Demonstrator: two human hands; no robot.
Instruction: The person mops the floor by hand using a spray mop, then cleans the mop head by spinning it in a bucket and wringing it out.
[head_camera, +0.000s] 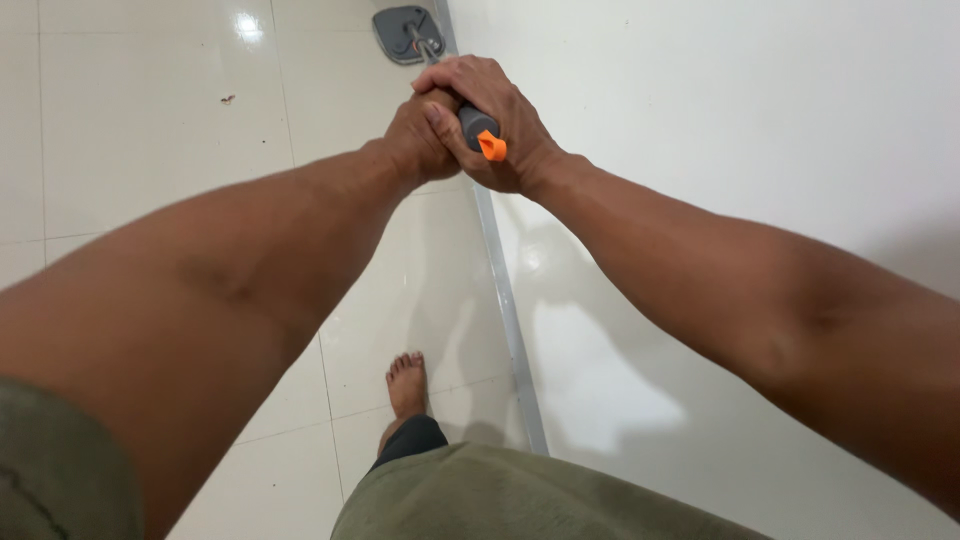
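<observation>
Gripping: mop handle (478, 124), dark grey grip with an orange tab at the top end, held in both hands out in front at arm's length.
Mop shaft: thin metal, runs from the hands away and down to the mop head (402, 30).
Mop head: flat grey pad on the floor at top of view, just beside the wall's base.
Right hand (497, 122): fingers clenched around the grip, topmost, orange tab poking out by the thumb.
Left hand (420, 138): fingers clenched on the handle, pressed against the right hand, partly under it.
Floor (140, 140): glossy white tiles, small dark speck upper left.
Wall (720, 150): white, glossy, on the right; grey strip (508, 310) along its foot.
Bare foot (407, 385): on the tiles, low centre.
Clothing: olive green shorts (500, 495), bottom edge.
</observation>
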